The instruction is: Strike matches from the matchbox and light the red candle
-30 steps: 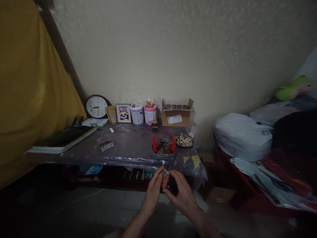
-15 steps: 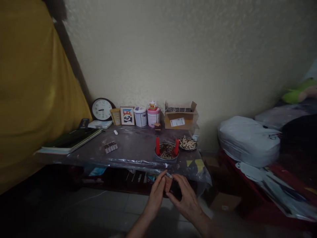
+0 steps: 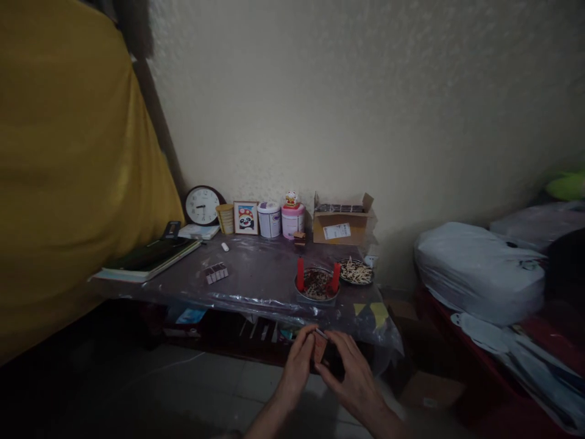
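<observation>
Both of my hands meet low in the view, just below the front edge of a table [image 3: 256, 277] covered in clear plastic. Together they pinch a small reddish-brown matchbox [image 3: 319, 348]. My left hand [image 3: 299, 366] holds its left side with curled fingers. My right hand [image 3: 354, 375] grips its right side. On the table just beyond stand two red candles [image 3: 300, 274] in a round dish [image 3: 317, 286] full of dark bits. A second dish [image 3: 355, 272] behind it holds pale matchsticks.
Along the wall stand a clock [image 3: 202, 205], a framed picture [image 3: 245, 217], two tins [image 3: 269, 219] and an open cardboard box [image 3: 342, 223]. Several matchboxes [image 3: 216, 272] lie mid-table, books [image 3: 148, 259] at left. Yellow cloth [image 3: 68, 158] hangs left; a white bag [image 3: 475, 268] lies right.
The view has swung left, so the table and my hands sit further right and lower in the picture. My hands keep the same grip on the matchbox.
</observation>
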Demonstrator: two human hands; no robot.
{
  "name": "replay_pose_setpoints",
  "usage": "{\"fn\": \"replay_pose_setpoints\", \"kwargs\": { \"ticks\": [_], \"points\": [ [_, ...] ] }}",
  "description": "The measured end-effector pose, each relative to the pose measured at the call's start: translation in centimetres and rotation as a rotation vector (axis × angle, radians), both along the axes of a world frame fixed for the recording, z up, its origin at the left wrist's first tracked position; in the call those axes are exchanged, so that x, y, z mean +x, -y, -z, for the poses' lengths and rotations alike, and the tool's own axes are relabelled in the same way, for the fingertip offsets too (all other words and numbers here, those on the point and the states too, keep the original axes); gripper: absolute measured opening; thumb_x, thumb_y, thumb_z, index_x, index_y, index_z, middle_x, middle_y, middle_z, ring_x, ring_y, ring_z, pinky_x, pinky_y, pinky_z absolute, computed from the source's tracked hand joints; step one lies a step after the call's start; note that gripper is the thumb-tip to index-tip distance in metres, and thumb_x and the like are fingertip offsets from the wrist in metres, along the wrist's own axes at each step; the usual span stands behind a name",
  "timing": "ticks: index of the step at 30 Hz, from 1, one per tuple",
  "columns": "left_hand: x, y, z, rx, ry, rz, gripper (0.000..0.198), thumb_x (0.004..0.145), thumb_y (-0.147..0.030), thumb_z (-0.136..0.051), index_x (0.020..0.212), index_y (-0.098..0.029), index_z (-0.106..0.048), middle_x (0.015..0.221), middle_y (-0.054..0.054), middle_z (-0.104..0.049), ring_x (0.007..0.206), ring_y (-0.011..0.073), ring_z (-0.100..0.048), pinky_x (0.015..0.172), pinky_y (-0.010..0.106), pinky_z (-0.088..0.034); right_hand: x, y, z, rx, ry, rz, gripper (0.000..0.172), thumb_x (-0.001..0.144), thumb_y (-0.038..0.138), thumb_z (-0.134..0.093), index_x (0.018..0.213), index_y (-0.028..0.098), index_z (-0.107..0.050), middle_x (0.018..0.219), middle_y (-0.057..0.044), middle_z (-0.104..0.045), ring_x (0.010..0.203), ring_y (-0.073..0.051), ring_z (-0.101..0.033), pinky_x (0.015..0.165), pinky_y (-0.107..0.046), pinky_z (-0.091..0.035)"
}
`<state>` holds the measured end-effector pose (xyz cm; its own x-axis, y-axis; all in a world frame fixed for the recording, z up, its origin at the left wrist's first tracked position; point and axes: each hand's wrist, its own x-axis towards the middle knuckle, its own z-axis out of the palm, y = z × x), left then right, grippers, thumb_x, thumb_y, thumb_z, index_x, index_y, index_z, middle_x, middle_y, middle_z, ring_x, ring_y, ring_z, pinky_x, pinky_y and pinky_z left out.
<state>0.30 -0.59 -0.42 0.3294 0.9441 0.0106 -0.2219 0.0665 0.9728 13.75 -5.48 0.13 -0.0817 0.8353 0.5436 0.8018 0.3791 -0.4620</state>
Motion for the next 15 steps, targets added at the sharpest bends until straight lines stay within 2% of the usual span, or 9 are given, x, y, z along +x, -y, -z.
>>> {"fn": "replay_pose_setpoints", "kwargs": {
  "ticks": [4, 7, 10, 15],
  "points": [
    [0.34, -0.02, 0.13, -0.036, 0.048, 0.021, 0.036, 0.076, -0.051, -0.049, 0.095, -0.021, -0.055, 0.083, 0.001, -0.061, 0.074, 0.0176, -0.057, 0.065, 0.029, -0.047, -0.08, 0.04, -0.18, 0.004, 0.014, -0.022, 0.043, 0.077, 0.023, -0.059, 0.118, 0.022, -0.046, 0.111, -0.008, -0.058, 0.103, -0.024, -0.054, 0.089, -0.041, -0.047],
    [0.51, 0.03, 0.05, -0.074, 0.083, 0.052, 0.034, 0.075, -0.051, -0.049, 0.092, -0.022, -0.053, 0.072, -0.002, -0.057, 0.061, 0.0143, -0.054, 0.059, 0.027, -0.044, -0.13, 0.11, -0.29, -0.006, 0.013, -0.032, 0.042, 0.078, 0.022, -0.058, 0.119, 0.022, -0.045, 0.111, -0.008, -0.057, 0.104, -0.024, -0.054, 0.089, -0.041, -0.047],
    [0.51, 0.06, -0.08, -0.067, 0.085, 0.060, 0.030, 0.076, -0.048, -0.049, 0.089, -0.021, -0.053, 0.072, -0.003, -0.056, 0.061, 0.0139, -0.053, 0.059, 0.026, -0.043, -0.16, 0.15, -0.34, -0.010, 0.005, -0.042, 0.041, 0.079, 0.024, -0.057, 0.118, 0.023, -0.046, 0.111, -0.008, -0.058, 0.104, -0.024, -0.054, 0.088, -0.040, -0.047],
    [0.37, -0.24, 0.43, 0.006, 0.036, 0.009, 0.024, 0.077, -0.043, -0.049, 0.084, -0.021, -0.055, 0.078, -0.001, -0.059, 0.076, 0.0170, -0.054, 0.073, 0.028, -0.041, -0.09, 0.09, -0.35, -0.015, 0.004, -0.048, 0.039, 0.079, 0.024, -0.057, 0.117, 0.024, -0.047, 0.108, -0.007, -0.059, 0.101, -0.023, -0.056, 0.088, -0.040, -0.048]
  ]
}}
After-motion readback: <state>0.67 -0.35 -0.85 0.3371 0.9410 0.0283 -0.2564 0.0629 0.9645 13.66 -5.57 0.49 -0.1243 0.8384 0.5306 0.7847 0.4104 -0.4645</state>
